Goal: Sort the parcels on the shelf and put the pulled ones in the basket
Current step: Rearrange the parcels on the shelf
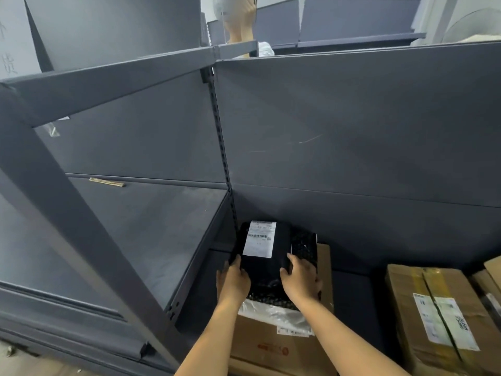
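The left hand [234, 279] and right hand [299, 279] are gripping the black parcel [264, 268], fingers [238, 261] curling round its side edges; it is lying between them on a cardboard box [271, 346] (probably soft, light, slippery); gripping both edges suits it.

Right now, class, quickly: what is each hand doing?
Left hand: grips the black parcel at its left edge.
Right hand: grips the same parcel at its right edge.

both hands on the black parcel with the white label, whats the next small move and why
Probably lift the black parcel straight up a little. The left grip and right grip hold its sides, and it lies atop a bubble mailer on a cardboard box, so raising it first should avoid dragging that mailer along.
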Demonstrator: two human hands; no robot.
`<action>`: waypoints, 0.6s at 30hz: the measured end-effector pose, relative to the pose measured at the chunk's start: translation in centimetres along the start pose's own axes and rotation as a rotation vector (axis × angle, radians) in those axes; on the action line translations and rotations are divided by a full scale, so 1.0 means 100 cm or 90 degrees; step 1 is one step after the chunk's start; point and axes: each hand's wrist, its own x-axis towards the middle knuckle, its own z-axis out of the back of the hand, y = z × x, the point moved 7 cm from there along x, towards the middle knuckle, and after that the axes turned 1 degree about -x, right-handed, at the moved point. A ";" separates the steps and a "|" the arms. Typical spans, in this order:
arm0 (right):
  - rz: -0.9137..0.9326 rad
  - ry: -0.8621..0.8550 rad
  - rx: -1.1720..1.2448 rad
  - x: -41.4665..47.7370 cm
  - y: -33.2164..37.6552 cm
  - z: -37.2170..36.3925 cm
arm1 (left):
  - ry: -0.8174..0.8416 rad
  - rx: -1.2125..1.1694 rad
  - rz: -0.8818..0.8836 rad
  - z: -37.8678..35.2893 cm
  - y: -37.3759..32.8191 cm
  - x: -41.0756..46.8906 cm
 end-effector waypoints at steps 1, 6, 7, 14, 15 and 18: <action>0.000 -0.002 0.003 0.000 -0.001 0.002 | -0.020 0.025 0.003 0.001 0.000 0.001; -0.020 -0.034 0.001 0.003 -0.021 0.029 | -0.164 0.042 -0.041 0.009 -0.029 -0.005; -0.027 -0.047 -0.008 0.004 -0.030 0.039 | -0.177 0.055 -0.077 0.006 -0.041 -0.006; -0.157 -0.177 0.000 0.002 -0.123 0.127 | -0.168 0.093 -0.264 -0.067 -0.132 -0.025; -0.177 -0.194 -0.003 -0.001 -0.138 0.141 | -0.168 0.091 -0.296 -0.080 -0.144 -0.031; -0.240 -0.240 -0.012 -0.018 -0.183 0.179 | -0.124 0.093 -0.363 -0.121 -0.171 -0.048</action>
